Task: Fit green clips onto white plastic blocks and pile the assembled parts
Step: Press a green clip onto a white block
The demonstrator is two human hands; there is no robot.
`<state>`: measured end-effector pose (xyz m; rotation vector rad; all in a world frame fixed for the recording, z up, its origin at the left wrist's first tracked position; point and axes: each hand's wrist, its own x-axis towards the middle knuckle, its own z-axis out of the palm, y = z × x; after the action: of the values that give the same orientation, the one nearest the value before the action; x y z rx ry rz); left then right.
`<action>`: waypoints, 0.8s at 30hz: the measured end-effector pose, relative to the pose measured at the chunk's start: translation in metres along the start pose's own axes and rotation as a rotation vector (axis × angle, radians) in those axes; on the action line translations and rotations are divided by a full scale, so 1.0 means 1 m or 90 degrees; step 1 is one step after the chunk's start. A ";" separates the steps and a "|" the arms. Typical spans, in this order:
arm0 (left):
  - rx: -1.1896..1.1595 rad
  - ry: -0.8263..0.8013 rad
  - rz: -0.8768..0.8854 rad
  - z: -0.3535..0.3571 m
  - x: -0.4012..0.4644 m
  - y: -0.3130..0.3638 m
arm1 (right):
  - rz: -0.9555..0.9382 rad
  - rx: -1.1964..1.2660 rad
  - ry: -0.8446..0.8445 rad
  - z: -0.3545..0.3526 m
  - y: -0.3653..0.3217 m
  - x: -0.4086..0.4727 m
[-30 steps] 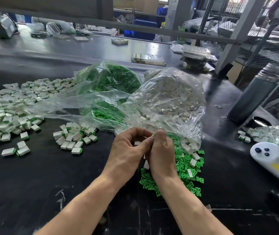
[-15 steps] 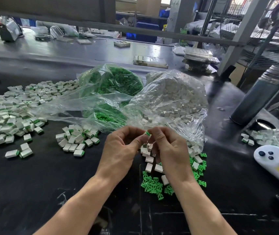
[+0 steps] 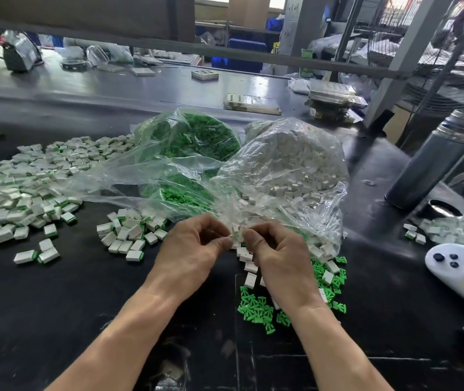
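**Both hands pinch a white block at the bag mouth**

A big pile of assembled parts (image 3: pixel 13 190), white blocks with green ends, covers the far left of the black table (image 3: pixel 55 306). Just right of it lies a smaller heap of assembled parts (image 3: pixel 129 232), with 2 stray pieces (image 3: pixel 37 255) in front.

Behind, a clear bag of green clips (image 3: pixel 194 145) lies on its side, touching a clear bag of white blocks (image 3: pixel 287 167) on its right.

At centre, the left hand (image 3: pixel 194 255) and right hand (image 3: pixel 278 261) meet in front of the white bag's mouth. Each has its fingers curled, thumb and forefinger pinching a small white block (image 3: pixel 236 234) held between them above the table; whether a clip is on it cannot be told.

Below the right hand, loose white blocks (image 3: pixel 249 266) and loose green clips (image 3: pixel 256 309) lie scattered on the table.

Further right stand a grey metal flask (image 3: pixel 433 165) and, near the edge, a white controller (image 3: pixel 456 266) with dark buttons, beside another bag of parts (image 3: pixel 462 230).
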<state>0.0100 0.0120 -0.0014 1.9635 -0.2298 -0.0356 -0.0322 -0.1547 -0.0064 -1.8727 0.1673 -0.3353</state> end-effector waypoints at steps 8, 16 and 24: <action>0.366 0.166 -0.092 -0.040 0.015 -0.013 | 0.021 -0.035 0.031 -0.010 0.007 0.003; 0.478 0.251 -0.084 -0.053 0.019 -0.016 | 0.047 -0.094 0.051 -0.019 0.007 0.007; 0.500 0.277 -0.054 -0.053 0.020 -0.020 | 0.054 -0.129 0.074 -0.028 0.001 0.008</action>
<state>0.0393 0.0640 0.0029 2.6899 0.1578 0.4908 -0.0335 -0.1828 0.0020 -2.0394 0.3715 -0.3808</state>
